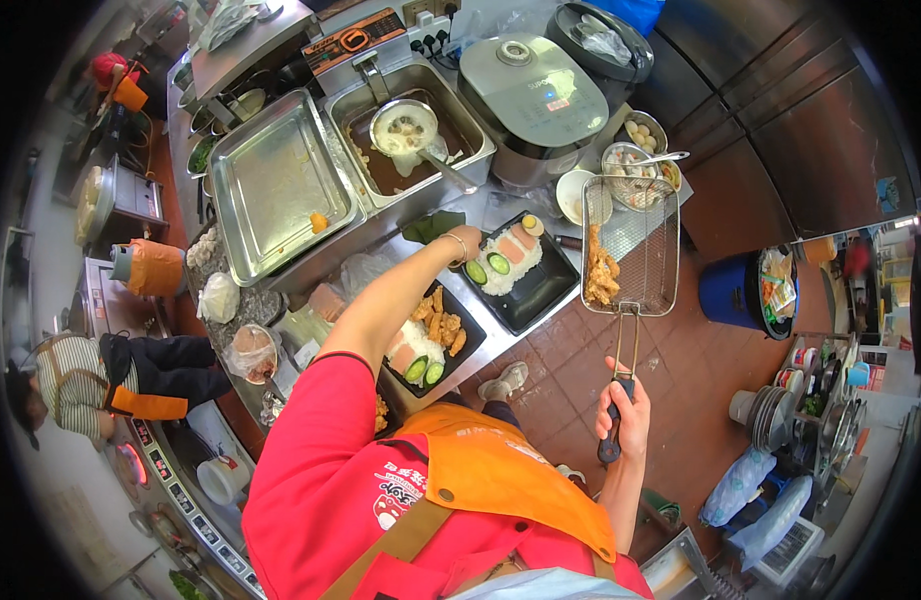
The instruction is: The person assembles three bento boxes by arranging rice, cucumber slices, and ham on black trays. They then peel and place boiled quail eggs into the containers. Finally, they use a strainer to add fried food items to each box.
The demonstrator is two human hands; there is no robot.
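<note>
My right hand point(629, 412) is closed around the black handle of a wire fry basket point(656, 235). Golden fried chicken pieces point(602, 268) lie along the left side of its mesh. My left hand point(468, 242) reaches across to the left edge of a black tray point(543, 298); how its fingers are set cannot be made out. White rice with cucumber slices point(498, 263) and pink ham slices fills part of that tray. Nearer me, partly behind my left arm, a second black tray point(468, 360) holds rice, fried pieces, ham and cucumber.
Beyond my left arm stand a deep fryer point(470, 140) with a strainer over brown oil and a steel pan point(271, 190). A rice cooker point(531, 95) and bowls sit at the back. A blue bin point(731, 290) is at the right. Another person point(91, 375) works at the left.
</note>
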